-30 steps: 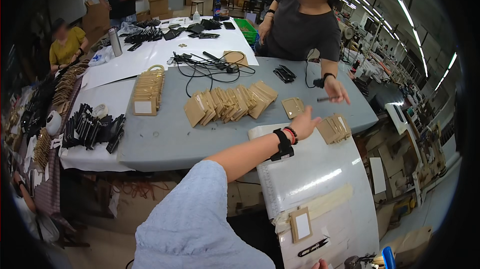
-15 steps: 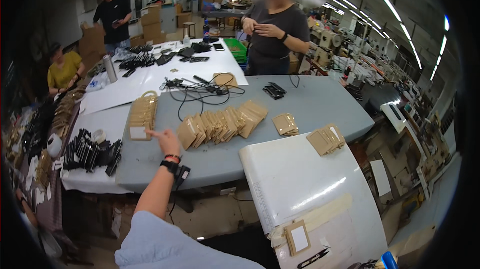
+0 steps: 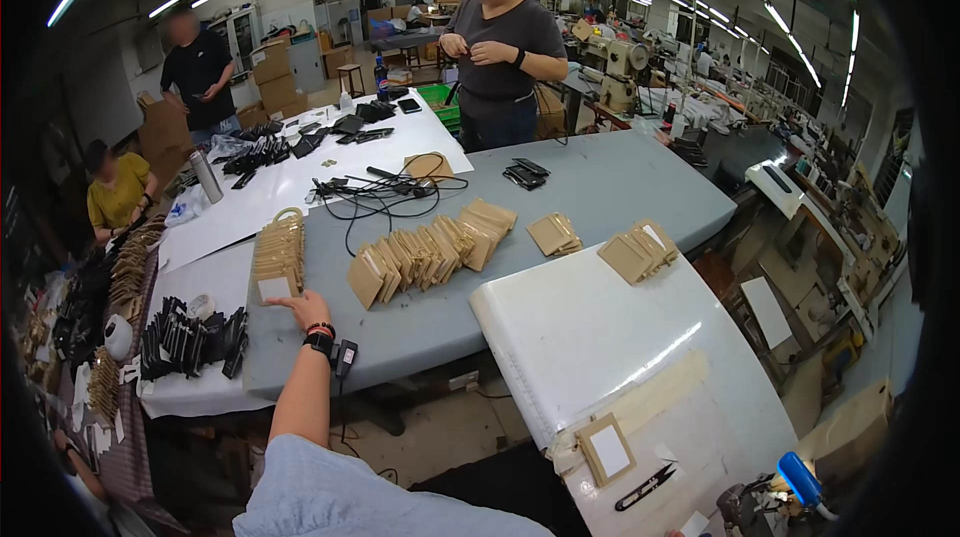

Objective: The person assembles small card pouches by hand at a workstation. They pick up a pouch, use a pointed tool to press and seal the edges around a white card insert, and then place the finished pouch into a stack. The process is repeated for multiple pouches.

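On the grey-topped bench [image 3: 620, 167], a row of flat, tan rectangular pieces [image 3: 279, 255] runs lengthwise from near to far at the left, its near end just beyond the closer left hand [image 3: 314, 310], whose grip is open, fingers extended, contact unclear.

Markings, none legible: one white label [image 3: 274, 288], without readable print, stood on the front of a row of tan pieces [image 3: 279, 247], at the fingertips of the left hand [image 3: 313, 310], contact unclear. One white panel [image 3: 613, 450], likewise unreadable, lay on a tan frame-like piece [image 3: 590, 458], to the right of those fingers and nearer the wearer; a smaller white patch [image 3: 652, 234] showed on a tan stack [image 3: 626, 259], farther right. One dark bottle [image 3: 381, 74] with a coloured label, too small to read, stood well beyond the fingers.
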`<state>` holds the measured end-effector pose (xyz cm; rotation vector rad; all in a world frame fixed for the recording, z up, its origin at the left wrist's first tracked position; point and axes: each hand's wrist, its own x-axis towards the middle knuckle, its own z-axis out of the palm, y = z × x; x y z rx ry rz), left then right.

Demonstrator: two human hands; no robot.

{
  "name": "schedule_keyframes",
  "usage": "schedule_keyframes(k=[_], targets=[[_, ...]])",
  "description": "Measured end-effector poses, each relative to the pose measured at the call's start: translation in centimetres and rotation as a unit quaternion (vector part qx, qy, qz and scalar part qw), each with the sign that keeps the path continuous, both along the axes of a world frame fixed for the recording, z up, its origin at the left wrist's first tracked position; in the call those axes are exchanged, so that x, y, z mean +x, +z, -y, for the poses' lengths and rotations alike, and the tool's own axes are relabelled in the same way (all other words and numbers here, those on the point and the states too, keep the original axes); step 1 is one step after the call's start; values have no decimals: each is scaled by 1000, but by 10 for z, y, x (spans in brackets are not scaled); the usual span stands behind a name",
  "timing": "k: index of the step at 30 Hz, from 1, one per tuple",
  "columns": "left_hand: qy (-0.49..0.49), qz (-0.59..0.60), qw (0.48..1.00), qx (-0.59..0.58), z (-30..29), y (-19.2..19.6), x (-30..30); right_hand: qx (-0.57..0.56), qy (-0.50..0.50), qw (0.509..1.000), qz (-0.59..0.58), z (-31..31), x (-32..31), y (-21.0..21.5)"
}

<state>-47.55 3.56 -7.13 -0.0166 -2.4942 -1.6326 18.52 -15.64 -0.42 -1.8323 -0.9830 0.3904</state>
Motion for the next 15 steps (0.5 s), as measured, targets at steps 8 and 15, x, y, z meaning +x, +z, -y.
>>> schedule_keyframes(k=[8, 15], targets=[[15, -40, 997, -61, 0, -12, 0, 98, 1, 995, 15, 2, -1, -10], [25, -39, 994, -94, -3, -16, -4, 90, 3, 996, -3, 4, 0, -13]])
